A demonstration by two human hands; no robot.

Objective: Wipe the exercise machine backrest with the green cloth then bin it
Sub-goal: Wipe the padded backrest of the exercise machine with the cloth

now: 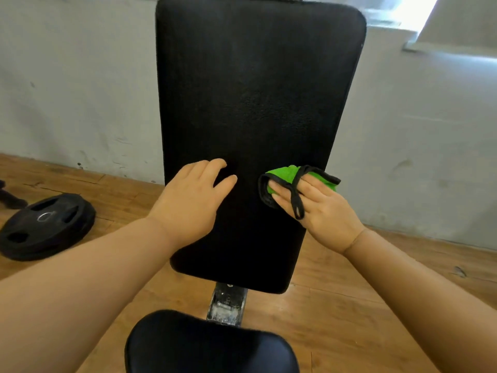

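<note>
Currently, in the head view, the right hand (320,208) forms the working grip: its fingers lie flat over the green cloth (290,175), pressing it against the backrest (255,90) rather than closing around it. The cloth's black edging and a black loop cross over the fingers. The cloth sits directly under and just ahead of this grip, bunched, near the right edge of the lower backrest.

The left hand (193,200) rests beside it, palm down on the pad, fingers loosely spread and holding nothing. It lies just to the left of the grip, on the same level.

The backrest's long axis runs up and away from the grip. Nearly all of its surface lies above the grip; only a short band lies below. The judgement is that wiping is at an early or low stroke, and the next stroke calls for travel upward along that axis.

The pad is black and finely textured. Below the grip sit a metal bracket (227,302) and the seat (212,345). Far left of the grip, a weight plate (45,224) lies on the wooden floor (349,305). No bin is visible.
</note>
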